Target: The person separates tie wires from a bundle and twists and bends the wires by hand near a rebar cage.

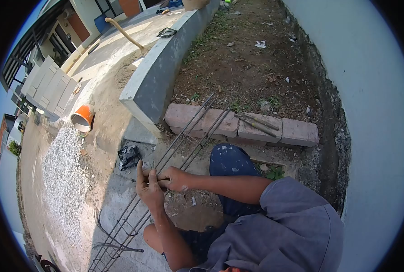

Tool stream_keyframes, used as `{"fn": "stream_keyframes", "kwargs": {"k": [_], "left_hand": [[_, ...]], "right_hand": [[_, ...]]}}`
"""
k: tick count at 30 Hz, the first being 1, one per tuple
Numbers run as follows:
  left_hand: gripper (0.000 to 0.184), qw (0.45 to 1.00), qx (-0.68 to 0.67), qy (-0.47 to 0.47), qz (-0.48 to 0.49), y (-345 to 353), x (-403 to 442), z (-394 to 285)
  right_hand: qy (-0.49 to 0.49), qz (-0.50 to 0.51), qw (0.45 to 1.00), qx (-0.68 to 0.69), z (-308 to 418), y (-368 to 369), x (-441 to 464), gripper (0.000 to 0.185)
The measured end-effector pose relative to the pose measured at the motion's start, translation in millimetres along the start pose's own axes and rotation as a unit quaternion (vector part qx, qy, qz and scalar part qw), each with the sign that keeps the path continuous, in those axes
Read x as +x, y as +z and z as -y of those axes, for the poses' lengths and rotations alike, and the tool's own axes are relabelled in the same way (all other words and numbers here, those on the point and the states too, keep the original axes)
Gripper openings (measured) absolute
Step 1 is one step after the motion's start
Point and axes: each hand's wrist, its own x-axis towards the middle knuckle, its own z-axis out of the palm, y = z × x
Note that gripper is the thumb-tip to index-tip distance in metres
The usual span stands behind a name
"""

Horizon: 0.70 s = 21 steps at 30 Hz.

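A long, narrow rebar cage (130,216) runs diagonally from the lower left, its far rod ends resting over a row of pale blocks. Both of my hands meet above its rods. My left hand (151,192) has one finger pointing up, while its other fingers are bent close to the right hand. My right hand (176,178) is closed, its fingertips against the left; whatever lies between them is too small to make out. A bundle of thin tie wire (116,246) lies over the cage's lower part. A crumpled black plastic bag (129,157) sits beside the rods.
Pincers (259,124) lie on the block row (184,116). A low grey wall (154,75) stands ahead, and a tall pale wall (369,113) borders the right. White gravel (66,177) and a tipped orange bucket (86,117) are on the left.
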Motion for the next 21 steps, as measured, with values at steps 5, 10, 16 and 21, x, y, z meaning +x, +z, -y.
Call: {"fn": "stream_keyframes", "kwargs": {"k": [5,10,16,21], "left_hand": [[0.026,0.998,0.063,0.026,-0.004,-8.2,3.6,2.7],[0.022,0.993,0.103,0.065,-0.002,-12.3,6.5,2.9],[0.022,0.987,0.140,0.074,-0.024,-13.1,5.3,9.6],[0.035,0.993,0.115,0.037,-0.001,-7.7,-3.3,-11.7]], "right_hand": [[-0.016,0.027,0.999,0.029,6.7,-0.5,-0.5,0.020],[-0.034,0.035,0.998,-0.032,-2.2,-2.4,2.0,0.019],[-0.024,0.008,0.998,-0.051,4.2,-5.1,-0.8,0.018],[0.025,0.015,0.995,0.094,7.4,-4.0,-0.1,0.016]]}}
